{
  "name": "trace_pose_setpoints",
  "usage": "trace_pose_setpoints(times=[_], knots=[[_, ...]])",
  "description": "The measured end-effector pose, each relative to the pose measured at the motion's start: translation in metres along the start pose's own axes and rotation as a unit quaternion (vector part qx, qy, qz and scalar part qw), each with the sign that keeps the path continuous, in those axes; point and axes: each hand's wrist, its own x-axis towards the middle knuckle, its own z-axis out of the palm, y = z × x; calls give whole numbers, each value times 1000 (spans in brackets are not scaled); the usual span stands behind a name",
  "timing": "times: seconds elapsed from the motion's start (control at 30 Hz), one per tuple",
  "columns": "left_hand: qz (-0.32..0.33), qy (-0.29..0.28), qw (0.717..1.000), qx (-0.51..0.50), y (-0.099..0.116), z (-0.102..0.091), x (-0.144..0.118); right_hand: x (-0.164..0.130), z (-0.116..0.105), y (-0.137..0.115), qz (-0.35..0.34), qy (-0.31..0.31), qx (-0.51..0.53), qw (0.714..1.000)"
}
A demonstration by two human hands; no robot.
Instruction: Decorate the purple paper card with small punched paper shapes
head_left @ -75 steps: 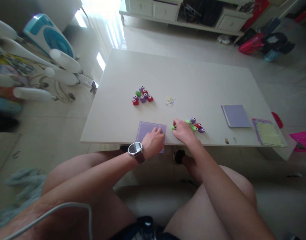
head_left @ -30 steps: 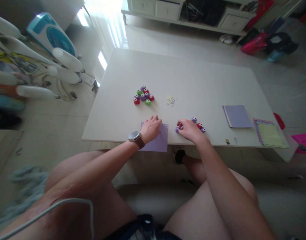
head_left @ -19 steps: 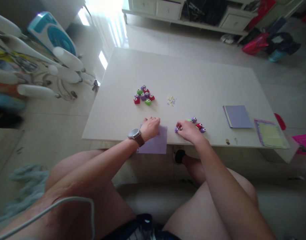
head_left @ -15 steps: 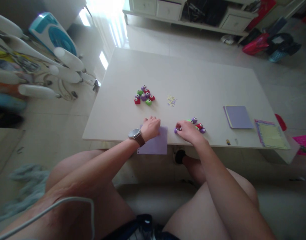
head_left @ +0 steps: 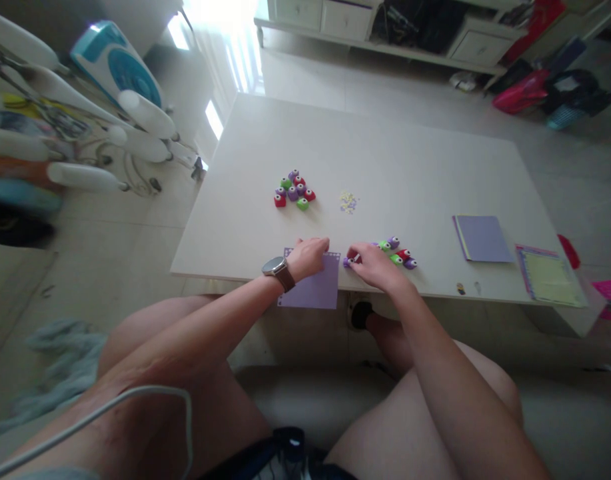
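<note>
- Pressing down on the purple sheet (head_left: 315, 285), the left hand (head_left: 308, 257) lay flat with its fingers closed over the sheet's upper edge, low in the middle of the frame; the sheet hung partly over the near edge of the worktop (head_left: 385, 160).
- The right hand (head_left: 372, 263) pinched a small purple punch (head_left: 347, 262) between fingertips, a narrow grip, just beside the sheet's right edge.
- Doing this step well would, in my judgement, call for keeping the sheet pinned so it did not slide off the edge, sliding the punch's slot squarely over the paper margin, and pressing straight down rather than at a slant.
- Just right of that hand sat a loose row of punches (head_left: 399, 253): about four could be counted, two green, one red, one purple, though the hand may have hidden more.
- Above and left of centre was a cluster of punches (head_left: 294, 190), roughly eight: three red, three purple, two green, touching one another.
- One small heap of paper bits (head_left: 348, 202) lay between the two groups, higher up.
- At the right were one purple pad (head_left: 482, 238) and one yellow-green sheet (head_left: 550, 275), apart from each other.
- One watch (head_left: 275, 267) sat on the left wrist.
</note>
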Motion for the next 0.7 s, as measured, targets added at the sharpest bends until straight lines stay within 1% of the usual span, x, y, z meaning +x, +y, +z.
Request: trace_pose_setpoints(times=[0.1,0.17,0.27,0.53,0.7], knots=[[-5,-15,1000,1,-2,1,4,1,3,1,-20,0,0,1000],[-7,-14,1000,-4,-2,1,5,1,5,2,-33,-3,-2,999],[-11,-15,1000,-13,0,-1,6,3,6,4,-37,-1,-13,999],[-33,-57,997,-33,2,-6,9,3,4,4,-57,21,-22,998],[-39,-57,997,-42,2,-7,9,2,3,3,-70,32,-16,997]])
